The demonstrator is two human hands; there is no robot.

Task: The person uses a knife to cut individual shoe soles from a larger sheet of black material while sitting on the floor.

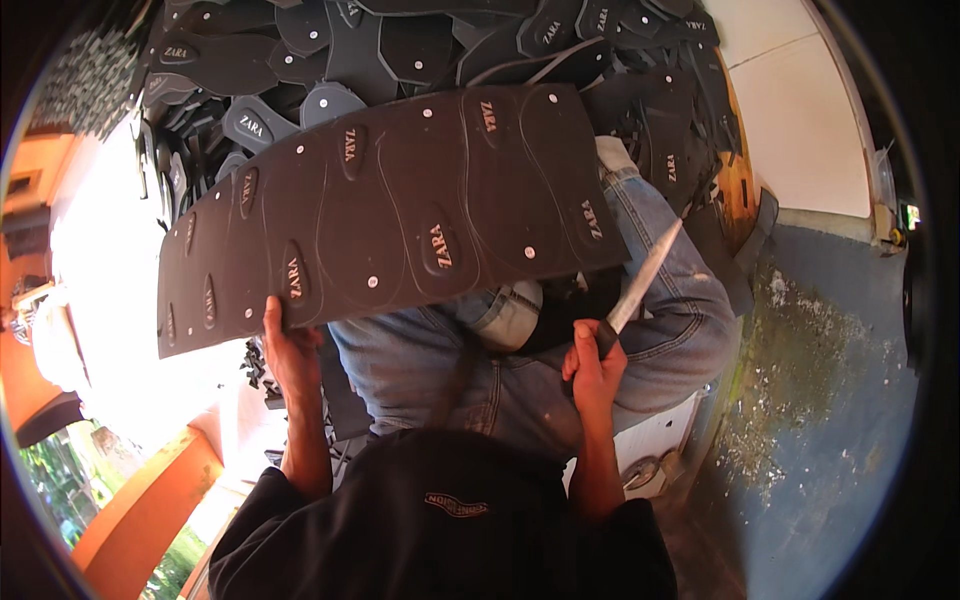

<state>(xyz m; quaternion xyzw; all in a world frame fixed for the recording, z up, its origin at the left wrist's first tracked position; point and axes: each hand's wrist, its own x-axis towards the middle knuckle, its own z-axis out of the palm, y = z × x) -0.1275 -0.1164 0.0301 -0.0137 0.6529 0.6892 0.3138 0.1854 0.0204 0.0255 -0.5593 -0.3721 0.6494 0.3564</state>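
A wide dark sheet (385, 200), marked with curved sole outlines, raised lettering and small white dots, is held up over my lap. My left hand (291, 350) grips its lower edge towards the left, thumb on the face and fingers hidden behind. In my right hand (594, 368) is a knife (645, 275) with a dark handle; its pale blade points up and to the right, apart from the sheet's lower right corner. The fingers wrap round the handle.
Beyond the sheet lies a heap of dark cut soles (400, 50) and scraps. My legs in jeans (680, 300) are folded beneath the sheet. A stained blue-grey floor (830, 400) and a pale tiled surface (800, 120) lie to the right. Bright sunlight washes out the left side.
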